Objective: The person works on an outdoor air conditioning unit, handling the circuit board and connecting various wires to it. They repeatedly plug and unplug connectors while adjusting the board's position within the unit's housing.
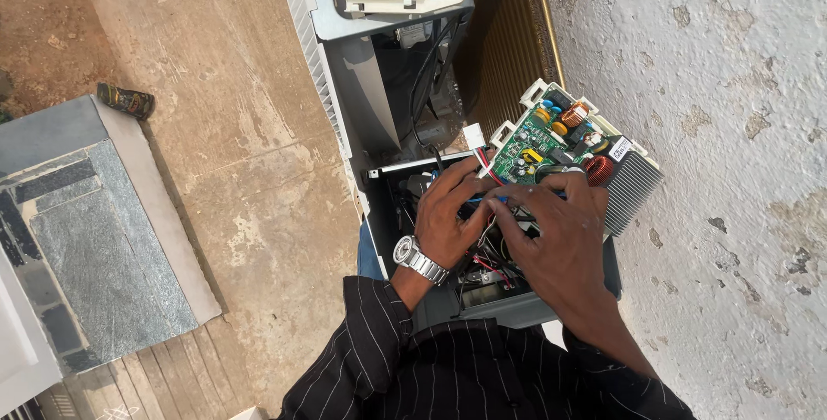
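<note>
Your left hand (448, 213), with a metal wristwatch (418, 258) on its wrist, sits just right of the frame's centre, fingers curled down into a bundle of coloured wires (491, 205) at the lower edge of a green circuit board (551, 146). Your right hand (560, 230) lies just beside it, to the right, fingers bent over the same wires and touching the left hand's fingertips. Both hands are pinching among the wires, though exactly which wire each one grips is hidden by the fingers. The circuit board stands tilted in the right-centre of the frame, with a ribbed grey heat sink (633, 189) fixed along its right side and a white connector (474, 137) hanging at its upper-left corner. Board and wires sit over the open top of an air-conditioner outdoor unit (362, 84), which runs up to the frame's top centre. A small dark can (126, 100) lies on the concrete floor (233, 127) at upper left.
</note>
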